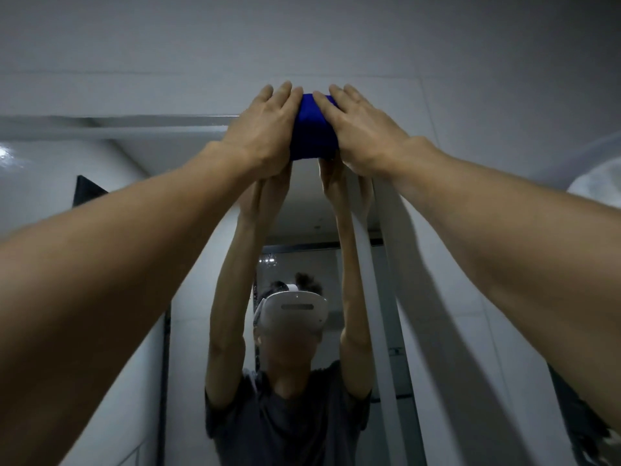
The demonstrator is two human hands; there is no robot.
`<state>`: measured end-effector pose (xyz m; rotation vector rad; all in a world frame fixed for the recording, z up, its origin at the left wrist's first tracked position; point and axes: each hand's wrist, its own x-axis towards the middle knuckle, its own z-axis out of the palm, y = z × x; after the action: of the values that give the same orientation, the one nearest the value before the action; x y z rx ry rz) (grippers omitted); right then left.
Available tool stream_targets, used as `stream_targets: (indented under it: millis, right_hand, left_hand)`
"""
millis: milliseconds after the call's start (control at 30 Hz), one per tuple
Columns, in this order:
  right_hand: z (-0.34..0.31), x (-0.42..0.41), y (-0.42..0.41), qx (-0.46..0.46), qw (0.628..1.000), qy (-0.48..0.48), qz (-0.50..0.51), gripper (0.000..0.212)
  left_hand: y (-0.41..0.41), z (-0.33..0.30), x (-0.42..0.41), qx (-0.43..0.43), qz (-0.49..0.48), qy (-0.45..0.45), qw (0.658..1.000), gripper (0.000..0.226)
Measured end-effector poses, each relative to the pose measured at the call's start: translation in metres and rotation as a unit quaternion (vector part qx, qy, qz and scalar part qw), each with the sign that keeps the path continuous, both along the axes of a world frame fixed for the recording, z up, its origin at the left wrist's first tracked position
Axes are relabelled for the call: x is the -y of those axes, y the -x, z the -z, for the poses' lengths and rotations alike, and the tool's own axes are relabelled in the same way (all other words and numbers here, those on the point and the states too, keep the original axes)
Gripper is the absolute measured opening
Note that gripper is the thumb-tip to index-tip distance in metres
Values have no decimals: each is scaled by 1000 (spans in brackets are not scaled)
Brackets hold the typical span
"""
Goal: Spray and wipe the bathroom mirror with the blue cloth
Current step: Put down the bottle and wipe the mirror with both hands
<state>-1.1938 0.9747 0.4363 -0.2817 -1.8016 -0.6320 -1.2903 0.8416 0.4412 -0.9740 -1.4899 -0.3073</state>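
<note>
The blue cloth (313, 129) is bunched into a pad at the top edge of the bathroom mirror (134, 297), pressed flat against the glass. My left hand (265, 126) lies on the cloth's left side with straight fingers reaching up over the mirror's top edge. My right hand (363, 126) lies on its right side the same way. Both arms stretch high overhead. The mirror reflects my raised arms and a person wearing a white headset. No spray bottle is in view.
A pale wall and ceiling (302, 45) sit above the mirror's top frame (117, 124). A dark object (89, 190) shows at the left in the reflection. A round light fixture (598, 183) is at the right edge, with dark fabric (578, 415) hanging lower right.
</note>
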Motion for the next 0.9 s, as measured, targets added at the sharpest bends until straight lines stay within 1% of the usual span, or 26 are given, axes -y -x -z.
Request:
stream_targets:
  millis: [133, 233, 300, 400, 600, 700, 900]
  right_hand:
    - [-1, 1, 2, -5, 1000, 9, -6, 77]
    - [9, -2, 6, -23, 1000, -9, -13, 76]
    - [19, -4, 8, -31, 999, -13, -23, 74]
    - [35, -7, 7, -34, 999, -10, -33, 71]
    - [82, -12, -3, -19, 999, -26, -44, 69]
    - [111, -16, -3, -17, 998, -17, -58, 67]
    - [172, -15, -4, -16, 998, 0, -60, 69]
  left_hand:
    - [-4, 0, -1, 4, 14, -1, 1000, 78]
    - [2, 9, 2, -11, 26, 12, 1000, 72]
    - [7, 15, 3, -25, 20, 21, 999, 73]
    - [10, 31, -1, -10, 8, 30, 999, 73]
    - [15, 82, -4, 5, 52, 35, 998, 65]
    - [13, 112, -5, 3, 80, 33, 996, 59]
    - [26, 170, -11, -57, 39, 15, 998, 56]
